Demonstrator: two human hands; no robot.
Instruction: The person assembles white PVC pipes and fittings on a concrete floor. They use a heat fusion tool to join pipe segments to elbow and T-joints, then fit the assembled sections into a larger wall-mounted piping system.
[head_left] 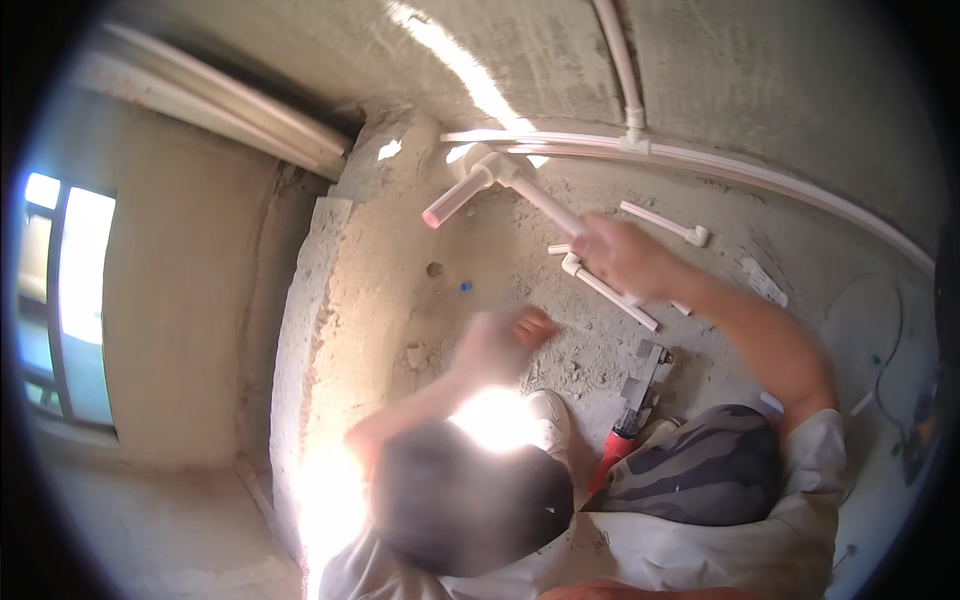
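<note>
My right hand [628, 258] is closed around a white plastic pipe [548, 208] held up over the floor. At its far end are white elbow fittings [494, 167], and a short pipe piece [455, 198] with a pinkish end points toward the lower left. My left hand [500, 340] hangs low in front of my knees, apart from the pipe. It is blurred; its fingers look bent, and whether they hold anything is unclear. Below my right hand, a pipe with an elbow [612, 292] lies on the floor. A red-handled tool with a grey metal head [630, 405] rests between my legs.
Long white pipes [760, 180] run along the wall base, with a riser [622, 60] joining them. Another elbowed pipe [665, 224] lies near the wall. A rough concrete ledge [325, 290] stands left. A small blue piece [466, 286] and rubble [570, 370] lie on the floor; a cable [890, 350] curves right.
</note>
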